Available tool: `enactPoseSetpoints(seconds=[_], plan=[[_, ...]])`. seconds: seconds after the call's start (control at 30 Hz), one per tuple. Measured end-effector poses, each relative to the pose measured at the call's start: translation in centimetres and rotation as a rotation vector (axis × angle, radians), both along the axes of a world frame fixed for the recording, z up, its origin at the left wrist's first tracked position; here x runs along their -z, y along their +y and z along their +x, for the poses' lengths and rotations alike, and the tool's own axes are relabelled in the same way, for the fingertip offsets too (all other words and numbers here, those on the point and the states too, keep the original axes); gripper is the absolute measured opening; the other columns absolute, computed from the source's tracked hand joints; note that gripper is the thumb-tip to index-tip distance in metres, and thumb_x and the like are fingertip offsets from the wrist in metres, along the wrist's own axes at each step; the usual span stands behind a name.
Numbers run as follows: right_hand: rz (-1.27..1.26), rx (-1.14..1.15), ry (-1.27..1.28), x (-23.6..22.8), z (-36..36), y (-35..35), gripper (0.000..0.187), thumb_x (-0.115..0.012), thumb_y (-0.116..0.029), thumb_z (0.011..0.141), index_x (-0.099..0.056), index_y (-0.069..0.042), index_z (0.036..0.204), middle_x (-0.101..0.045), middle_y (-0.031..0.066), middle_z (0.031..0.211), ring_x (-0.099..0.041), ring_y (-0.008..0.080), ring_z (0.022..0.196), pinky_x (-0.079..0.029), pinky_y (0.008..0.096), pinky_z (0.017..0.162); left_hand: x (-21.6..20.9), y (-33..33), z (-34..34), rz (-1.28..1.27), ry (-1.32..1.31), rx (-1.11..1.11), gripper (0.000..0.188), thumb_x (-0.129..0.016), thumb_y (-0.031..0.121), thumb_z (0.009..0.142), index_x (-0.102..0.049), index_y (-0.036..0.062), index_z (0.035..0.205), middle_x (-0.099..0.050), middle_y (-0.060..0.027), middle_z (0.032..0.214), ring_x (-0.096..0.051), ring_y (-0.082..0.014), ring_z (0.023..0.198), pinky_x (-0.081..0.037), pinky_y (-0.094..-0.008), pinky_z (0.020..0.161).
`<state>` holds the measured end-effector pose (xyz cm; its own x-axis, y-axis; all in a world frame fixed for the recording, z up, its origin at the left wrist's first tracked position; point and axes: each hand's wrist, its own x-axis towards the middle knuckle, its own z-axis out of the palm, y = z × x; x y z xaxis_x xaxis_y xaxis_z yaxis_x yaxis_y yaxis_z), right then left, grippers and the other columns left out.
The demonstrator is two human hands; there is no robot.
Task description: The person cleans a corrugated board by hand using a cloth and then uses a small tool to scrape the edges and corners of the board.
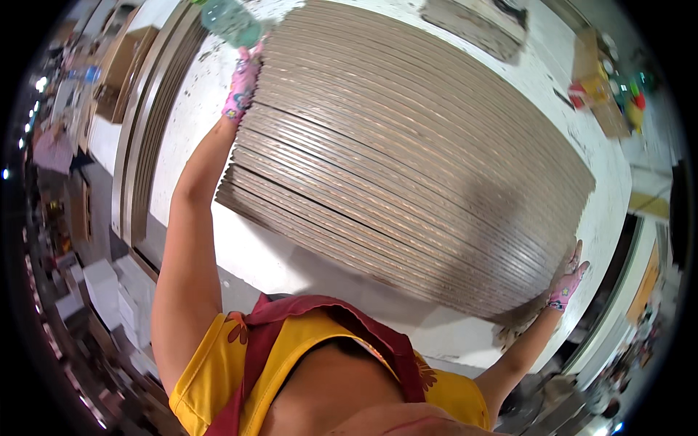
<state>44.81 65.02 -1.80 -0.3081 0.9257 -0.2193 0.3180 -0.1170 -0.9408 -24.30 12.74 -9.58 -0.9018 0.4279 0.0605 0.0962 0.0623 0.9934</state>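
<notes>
A wide row of long grey-brown strips [407, 160] lies side by side on a white table [254, 247], their shiny edges facing up. My left hand [243, 86], in a pink patterned glove, rests against the strips' left ends with its fingers stretched out. At the opposite ends, near the right front corner, my right hand [567, 283] in a matching glove is flat with fingers apart, touching or close beside them. Narrow dark gaps run between some strips. Neither hand grips anything that I can see.
A clear greenish plastic bottle [231, 22] lies just beyond my left hand. Metal rails [142, 138] border the table's left side. A worn block [476, 25] sits at the far edge. Cardboard boxes stand left [125, 76] and far right [600, 80].
</notes>
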Motion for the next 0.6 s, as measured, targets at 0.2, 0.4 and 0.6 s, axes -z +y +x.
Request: enactPoseSetpoints(seconds=[0.2,0.4,0.6], plan=[[0.027,0.127,-0.211,-1.2,-3.4,-2.2,0.068,-0.037,-0.053,0.098,-0.04,0.001,0.14,-0.043,0.0142,0.14,-0.042,0.0239,0.126,-0.033,0.0323,0.106,-3.4,0.7,4.1,-0.038,-0.219,0.081,0.093,-0.023,0.079,0.084,-0.035,0.0115,0.146,-0.054,-0.0075,0.125,-0.05,-0.0113,0.088,-0.042,-0.0224,0.074],[-0.12,0.037,-0.02,-0.1,-2.7,0.6,0.07,-0.031,-0.055,0.098,-0.033,-0.002,0.144,-0.034,0.0152,0.147,-0.035,0.027,0.132,-0.026,0.0355,0.111,-5.3,0.2,4.2,-0.152,-0.104,0.152,0.103,-0.02,0.082,0.082,-0.035,0.0008,0.143,-0.045,-0.0137,0.137,-0.045,-0.016,0.122,-0.035,-0.0225,0.101],[-0.065,0.003,0.17,1.9,-3.4,9.2,0.067,-0.023,-0.053,0.099,-0.029,-0.006,0.147,-0.028,0.0145,0.151,-0.026,0.025,0.139,-0.015,0.038,0.115,-2.0,3.9,-3.7,-0.026,0.048,0.23,0.096,-0.03,0.075,0.086,-0.026,0.0011,0.146,-0.039,-0.0124,0.143,-0.043,-0.0213,0.124,-0.031,-0.0273,0.107]])
